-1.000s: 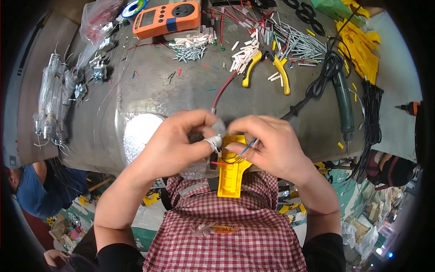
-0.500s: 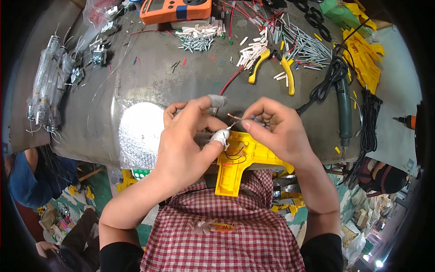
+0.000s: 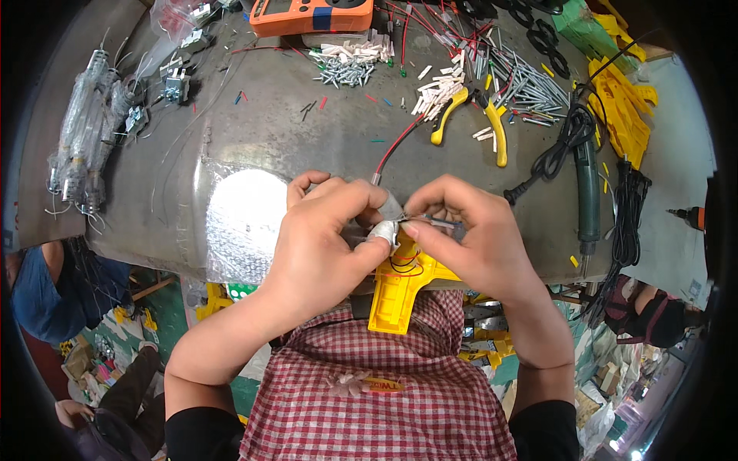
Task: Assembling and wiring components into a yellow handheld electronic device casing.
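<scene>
My left hand point(image 3: 319, 238) and my right hand point(image 3: 480, 238) meet fingertip to fingertip over a yellow plastic housing half point(image 3: 393, 306). Between the left thumb and index finger, both wrapped in pale tape, thin wire ends point(image 3: 403, 219) are pinched. The right thumb and index finger close on the same wires, and a dark strand lies across the right fingers. Thin red and black wires point(image 3: 406, 267) curl inside the housing, which rests at the table edge against my checked apron point(image 3: 369, 415). A red lead point(image 3: 396, 150) runs on the table just beyond my fingers.
Yellow-handled pliers point(image 3: 493, 127), white slips point(image 3: 440, 96), screws point(image 3: 342, 73) and metal rods point(image 3: 530, 84) lie ahead. An orange meter point(image 3: 311, 17) stands at the back. On the right is a corded electric screwdriver point(image 3: 587, 200); bubble wrap point(image 3: 242, 223) lies left.
My fingertips have drawn together. The left index finger has come down onto the wire ends, and the bare copper end that stuck out from my right fingers is now covered.
</scene>
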